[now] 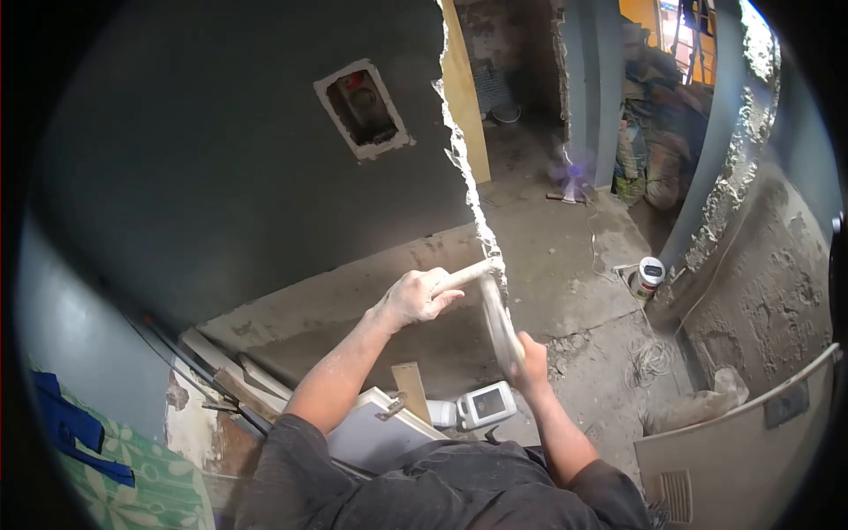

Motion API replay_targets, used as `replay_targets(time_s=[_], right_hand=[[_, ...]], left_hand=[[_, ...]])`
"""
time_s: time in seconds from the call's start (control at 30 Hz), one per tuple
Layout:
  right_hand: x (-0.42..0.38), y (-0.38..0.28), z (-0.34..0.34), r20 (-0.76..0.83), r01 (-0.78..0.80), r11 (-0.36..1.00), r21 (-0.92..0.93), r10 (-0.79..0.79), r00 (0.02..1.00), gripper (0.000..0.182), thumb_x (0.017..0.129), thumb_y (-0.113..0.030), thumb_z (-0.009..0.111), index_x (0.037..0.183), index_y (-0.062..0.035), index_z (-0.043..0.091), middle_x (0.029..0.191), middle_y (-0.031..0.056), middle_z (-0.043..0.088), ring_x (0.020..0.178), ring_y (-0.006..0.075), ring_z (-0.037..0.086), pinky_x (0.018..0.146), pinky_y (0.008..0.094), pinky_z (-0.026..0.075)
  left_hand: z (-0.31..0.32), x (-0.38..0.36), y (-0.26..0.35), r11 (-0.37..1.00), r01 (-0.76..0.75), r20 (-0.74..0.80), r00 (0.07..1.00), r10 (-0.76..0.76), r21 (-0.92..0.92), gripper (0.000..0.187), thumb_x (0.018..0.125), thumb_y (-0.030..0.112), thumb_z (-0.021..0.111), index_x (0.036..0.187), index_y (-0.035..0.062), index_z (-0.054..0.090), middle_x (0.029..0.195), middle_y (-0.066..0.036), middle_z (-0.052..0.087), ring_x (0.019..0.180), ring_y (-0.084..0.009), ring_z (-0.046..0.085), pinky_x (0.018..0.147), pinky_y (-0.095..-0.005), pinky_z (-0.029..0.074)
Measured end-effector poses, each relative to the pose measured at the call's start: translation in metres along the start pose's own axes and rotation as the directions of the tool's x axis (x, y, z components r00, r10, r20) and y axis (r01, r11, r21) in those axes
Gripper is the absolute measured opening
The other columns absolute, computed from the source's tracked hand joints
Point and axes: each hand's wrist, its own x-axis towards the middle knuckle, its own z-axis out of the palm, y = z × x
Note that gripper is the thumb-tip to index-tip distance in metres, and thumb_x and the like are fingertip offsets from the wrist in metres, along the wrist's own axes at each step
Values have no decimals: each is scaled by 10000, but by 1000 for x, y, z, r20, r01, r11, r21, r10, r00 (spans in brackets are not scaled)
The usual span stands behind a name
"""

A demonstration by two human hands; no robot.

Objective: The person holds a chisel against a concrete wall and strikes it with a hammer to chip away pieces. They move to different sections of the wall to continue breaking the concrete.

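Observation:
My left hand (413, 297), dusty and closed, grips a thick pale-handled tool (463, 276). Its far end reaches the ragged, broken edge (478, 212) of a dark grey wall (230, 168). Lower and to the right, my right hand (530, 364) is wrapped round the bottom of a long pale tool (500, 322). That tool slants upward toward the end of the left one and is smeared by motion, so its kind is hidden. White crumbled plaster lines the wall edge above both tools.
A recessed electrical box (362, 106) sits in the wall. Below lie a white jerrycan (486, 405) and boards (409, 393). A white-lidded bucket (649, 276), a cable coil (652, 362) and a small fan (572, 177) stand on the dusty floor. Stacked sacks (662, 132) fill the back right.

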Motion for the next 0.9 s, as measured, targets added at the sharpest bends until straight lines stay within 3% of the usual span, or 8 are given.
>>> replay_targets(time_s=[0.07, 0.13, 0.33, 0.4, 0.6, 0.77, 0.8, 0.9], right_hand=[[0, -5, -3, -75, 85, 987, -136, -96, 992, 155, 698, -63, 614, 733, -17, 471, 630, 225, 508, 544, 407, 445, 523, 391, 425], [-15, -7, -5, -91, 85, 989, -119, -96, 991, 314, 673, -258, 726, 811, -39, 549, 695, 219, 579, 668, 428, 604, 591, 443, 479], [-36, -43, -21, -233, 375, 927, 8, -363, 902, 168, 759, -17, 667, 660, -41, 534, 583, 98, 483, 488, 258, 493, 465, 364, 387], [-32, -48, -29, -262, 417, 909, 10, -400, 878, 160, 738, -25, 678, 664, -36, 536, 583, 103, 481, 487, 257, 499, 465, 356, 389], [-22, -7, -48, -232, 383, 922, -54, -385, 893, 142, 695, -76, 716, 709, -20, 586, 615, 112, 536, 515, 256, 571, 483, 335, 431], [-2, -10, -70, -182, 450, 886, -109, -463, 867, 127, 708, -53, 711, 728, -14, 592, 630, 116, 546, 526, 257, 571, 489, 340, 432], [-4, 12, -55, -130, 190, 914, 358, -153, 980, 123, 809, -52, 616, 697, -59, 563, 618, 87, 538, 483, 259, 526, 445, 363, 402], [28, 23, -38, -131, 384, 922, 51, -375, 918, 101, 826, -41, 622, 736, -31, 580, 621, 132, 530, 501, 313, 532, 454, 397, 396]], left_hand=[[5, 7, -6, 995, -81, -38, 996, 83, 51, 229, 888, 244, 686, 916, 24, 631, 732, -191, 633, 650, -380, 630, 600, -415, 491], [12, 18, -11, 998, -52, -28, 998, 53, 46, 231, 898, 247, 675, 910, 21, 635, 758, -201, 628, 653, -381, 628, 603, -425, 494], [20, 12, 47, 983, -5, 138, 990, -21, 185, 262, 955, 285, 574, 944, 35, 653, 874, -191, 622, 726, -369, 647, 619, -441, 521], [15, 13, 82, 999, 32, 120, 992, -29, -27, 240, 949, 255, 583, 970, 26, 653, 901, -178, 627, 737, -363, 650, 616, -438, 516], [15, 13, 79, 949, 315, -159, 936, -313, -12, 181, 927, 212, 634, 959, 34, 640, 787, -174, 663, 716, -383, 667, 633, -431, 528], [34, 12, 64, 962, 269, -269, 931, -248, 42, 186, 925, 233, 645, 945, 52, 609, 732, -180, 666, 689, -398, 664, 595, -450, 522], [37, 13, 66, 960, 275, -272, 929, -252, 47, 186, 925, 233, 645, 945, 52, 609, 732, -180, 666, 689, -398, 664, 595, -450, 522], [42, 17, 73, 958, 282, -321, 914, -249, 57, 182, 923, 228, 647, 946, 50, 610, 728, -174, 664, 684, -389, 664, 591, -449, 520]])
